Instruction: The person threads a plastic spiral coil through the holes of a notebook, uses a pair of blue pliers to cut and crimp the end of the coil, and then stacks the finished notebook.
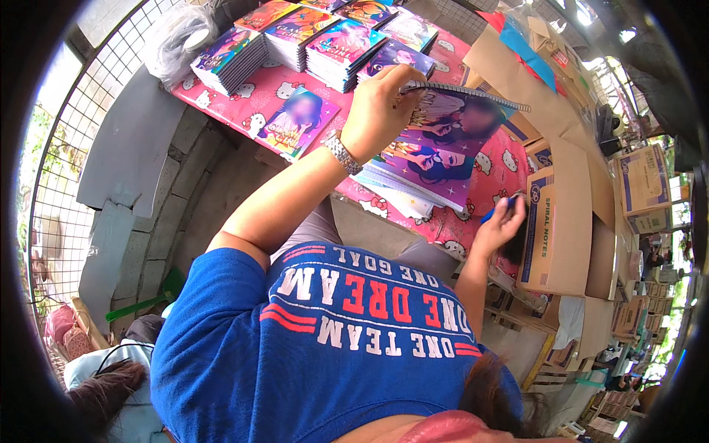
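My left hand, with a metal-banded watch on the wrist, is closed on one end of a spiral notebook. The notebook's wire coil runs along its far edge, and its purple cover carries a drawn figure. Below it lies a stack of loose purple covers and white sheets, partly hidden by the notebook. My right hand is closed around a small blue tool beside the stack; its kind is hidden by my fingers. A single purple-covered notebook lies flat left of my left wrist.
Several piles of colourful notebooks stand along the far side of the pink patterned table. Clear plastic wrap bunches at the far left corner. Open cardboard boxes crowd the right side. A low block wall stands at left.
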Demonstrator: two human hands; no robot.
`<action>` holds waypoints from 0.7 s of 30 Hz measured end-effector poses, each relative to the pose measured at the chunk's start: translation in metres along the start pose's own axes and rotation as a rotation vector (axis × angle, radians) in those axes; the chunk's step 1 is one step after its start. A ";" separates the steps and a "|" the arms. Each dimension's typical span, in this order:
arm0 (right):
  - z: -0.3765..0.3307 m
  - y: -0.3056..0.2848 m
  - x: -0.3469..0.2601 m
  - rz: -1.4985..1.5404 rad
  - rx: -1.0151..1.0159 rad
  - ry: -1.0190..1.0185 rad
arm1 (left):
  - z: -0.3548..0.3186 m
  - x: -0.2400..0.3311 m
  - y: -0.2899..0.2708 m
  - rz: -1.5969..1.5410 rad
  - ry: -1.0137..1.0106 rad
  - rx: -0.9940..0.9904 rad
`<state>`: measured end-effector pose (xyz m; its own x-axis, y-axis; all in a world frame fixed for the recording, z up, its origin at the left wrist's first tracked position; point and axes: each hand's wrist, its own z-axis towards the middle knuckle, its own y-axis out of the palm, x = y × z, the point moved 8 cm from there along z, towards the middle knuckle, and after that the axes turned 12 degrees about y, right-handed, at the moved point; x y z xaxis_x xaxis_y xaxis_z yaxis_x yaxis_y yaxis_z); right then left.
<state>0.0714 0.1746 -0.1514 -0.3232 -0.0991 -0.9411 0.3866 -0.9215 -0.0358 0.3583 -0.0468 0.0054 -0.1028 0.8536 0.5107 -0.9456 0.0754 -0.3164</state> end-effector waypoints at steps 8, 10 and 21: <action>-0.026 0.092 -0.143 0.186 -0.384 -0.363 | 0.004 0.010 -0.002 -0.095 0.042 0.004; -0.034 0.111 -0.155 0.164 -0.436 -0.438 | 0.004 0.002 0.000 -0.163 -0.075 -0.051; -0.044 0.145 -0.177 -0.014 -0.519 -0.390 | 0.002 0.006 -0.004 -0.048 -0.039 0.001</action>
<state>0.2230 0.0750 -0.0047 -0.5835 -0.3076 -0.7516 0.7158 -0.6320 -0.2970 0.3606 -0.0434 0.0116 -0.0696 0.8285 0.5556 -0.9499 0.1150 -0.2905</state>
